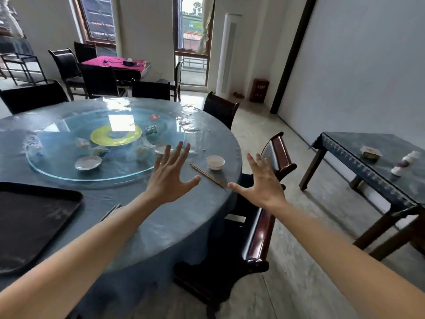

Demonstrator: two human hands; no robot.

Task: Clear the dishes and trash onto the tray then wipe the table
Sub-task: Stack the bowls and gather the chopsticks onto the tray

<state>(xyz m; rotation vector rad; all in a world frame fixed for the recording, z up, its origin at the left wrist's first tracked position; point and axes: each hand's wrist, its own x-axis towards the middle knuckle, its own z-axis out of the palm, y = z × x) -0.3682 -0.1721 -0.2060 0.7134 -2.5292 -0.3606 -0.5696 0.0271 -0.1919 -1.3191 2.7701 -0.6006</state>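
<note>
A round table with a blue cloth carries a glass turntable. On the turntable lie a white saucer, crumpled tissues and a wrapper. A small white bowl and a pair of chopsticks lie near the table's right edge. A black tray sits at the left. My left hand hovers over the table with fingers spread, holding nothing. My right hand is spread the same way past the table edge, above a chair.
A dark wooden chair stands against the table's right side, another chair at the back right. A side table with small bottles stands at the right. More chairs and a magenta-covered table are behind. Another chopstick pair lies by the tray.
</note>
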